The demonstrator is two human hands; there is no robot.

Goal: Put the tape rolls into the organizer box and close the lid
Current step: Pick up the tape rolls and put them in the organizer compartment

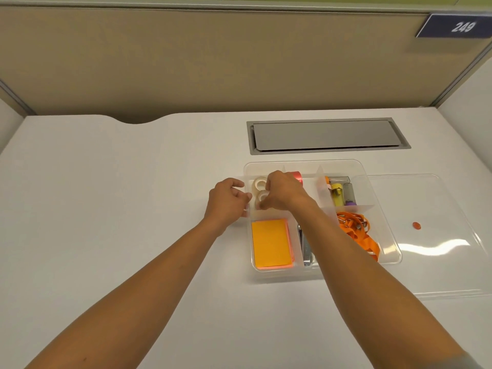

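Clear tape rolls (260, 188) sit in organizer box (383, 209) under right hand (282, 191) pinching one; left hand (226, 199) loosely curled, empty beside; lid (426, 235) off.

Clear organizer box (383, 206), pale tape rolls (259, 183), red tape roll (297, 177), orange sticky notes (270, 243), white desk (119, 195)

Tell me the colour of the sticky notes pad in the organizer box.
Orange-yellow on top, pinkish lower edge; the sticky notes pad shows clearly in the head view.

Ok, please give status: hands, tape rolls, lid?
Right hand on tape roll in box. Left hand at box wall. Lid off, lying beside.
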